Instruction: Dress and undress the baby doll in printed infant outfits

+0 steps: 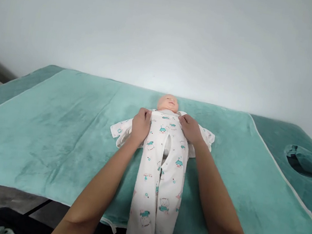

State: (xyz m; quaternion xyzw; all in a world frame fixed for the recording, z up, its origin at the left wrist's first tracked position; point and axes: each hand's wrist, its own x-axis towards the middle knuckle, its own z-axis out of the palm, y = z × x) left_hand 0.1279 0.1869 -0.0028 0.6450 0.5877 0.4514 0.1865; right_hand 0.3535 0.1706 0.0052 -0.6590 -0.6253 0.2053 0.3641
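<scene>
Right now the doll lies face up on the teal-covered bench, and it makes a handy landmark for the rest. The printed trousers rest along its front, waistband just below its chin, the two legs running toward the person and hanging past the bench's near edge. The left hand, at one side of the doll's chest, is closed on a corner of the waistband; the right hand, at the other side, has thumb and fingers pinched together on the opposite corner. Beneath the trousers, a matching shirt spreads out from the doll, one sleeve to each side. Whether the doll's arms are inside those sleeves I can't tell.

As for progress, the laying-out looks done: the doll is in place, the shirt is around or under it, and the trousers are lined up lengthwise on its body. They look draped rather than worn, since the waistband sits so high and the legs hang flat. I'd judge that getting the trousers on, down at the waist, is not yet done, though the doll's own legs are hidden, so this can't be confirmed.
</scene>
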